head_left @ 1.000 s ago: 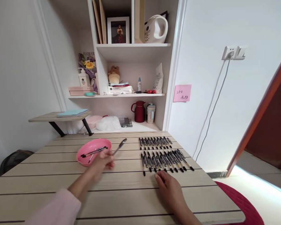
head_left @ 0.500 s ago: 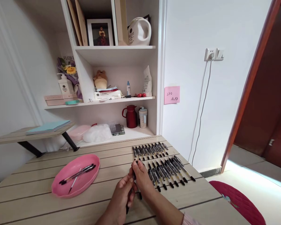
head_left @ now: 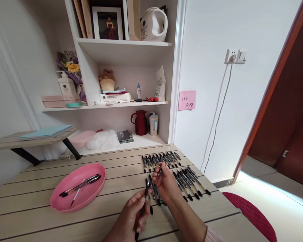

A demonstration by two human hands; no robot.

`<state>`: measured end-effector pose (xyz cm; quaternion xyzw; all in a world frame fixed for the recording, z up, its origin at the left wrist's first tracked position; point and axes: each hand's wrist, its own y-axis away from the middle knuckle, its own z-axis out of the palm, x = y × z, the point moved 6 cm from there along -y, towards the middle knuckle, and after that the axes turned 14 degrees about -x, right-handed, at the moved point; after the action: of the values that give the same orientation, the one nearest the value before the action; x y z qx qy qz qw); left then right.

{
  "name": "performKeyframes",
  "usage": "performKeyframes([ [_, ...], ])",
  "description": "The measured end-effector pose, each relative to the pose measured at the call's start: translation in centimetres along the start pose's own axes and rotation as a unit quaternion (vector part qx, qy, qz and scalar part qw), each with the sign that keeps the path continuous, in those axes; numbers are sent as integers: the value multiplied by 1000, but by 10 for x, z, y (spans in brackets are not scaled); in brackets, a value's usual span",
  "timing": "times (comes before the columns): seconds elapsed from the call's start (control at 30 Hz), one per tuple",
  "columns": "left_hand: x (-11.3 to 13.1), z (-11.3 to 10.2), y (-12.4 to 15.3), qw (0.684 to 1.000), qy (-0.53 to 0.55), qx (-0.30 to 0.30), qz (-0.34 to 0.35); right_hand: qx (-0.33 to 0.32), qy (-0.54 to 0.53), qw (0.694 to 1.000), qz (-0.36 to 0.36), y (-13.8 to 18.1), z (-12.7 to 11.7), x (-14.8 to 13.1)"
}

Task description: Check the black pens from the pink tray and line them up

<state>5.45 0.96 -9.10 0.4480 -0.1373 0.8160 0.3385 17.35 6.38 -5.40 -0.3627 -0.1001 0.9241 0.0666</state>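
In my left hand (head_left: 131, 213) is a black pen (head_left: 146, 190), gripped along its barrel with the silvery point end upward. My right hand (head_left: 166, 185) is just up and to the right of that point, its fingers curled in a pinch. Something small and dark shows at those fingertips, too small to name. Beneath and beside my right hand lies a near row of pens (head_left: 189, 179) with black ends and yellowish tubes. Behind it is a far row of similar pens (head_left: 161, 158). My right hand hides part of both rows.
A pink dish (head_left: 72, 176) on the left of the wooden table (head_left: 91, 225) holds a few pens and a thin white stick. Behind stand white shelves (head_left: 126, 43) with a red jug (head_left: 140, 123). A raised stand (head_left: 5, 143) is at left, a red stool (head_left: 249, 215) at right.
My hands, together around the pen before, are now apart. My right hand has moved up and right, away from the pen, whose point now shows above my left hand. The view has shifted slightly.
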Motion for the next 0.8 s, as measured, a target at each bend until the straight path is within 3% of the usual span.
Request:
performKeyframes([
  [0.2,13,-12,3,994,44,67,72,43,63,994,84,-2,-19,15],
  [0.33,22,-27,3,987,79,85,109,56,144,987,45,-5,-26,2],
  [0.47,25,-39,-1,984,88,96,125,55,287,955,51,-13,-28,-11],
  [0.53,25,-42,-3,983,81,106,124,27,396,915,68,-25,-22,-15],
  [0.63,25,-46,-7,982,74,116,126,-38,587,802,102,-53,-9,-13],
  [0.8,25,-53,-12,980,76,123,135,-60,704,687,169,-102,4,7],
])
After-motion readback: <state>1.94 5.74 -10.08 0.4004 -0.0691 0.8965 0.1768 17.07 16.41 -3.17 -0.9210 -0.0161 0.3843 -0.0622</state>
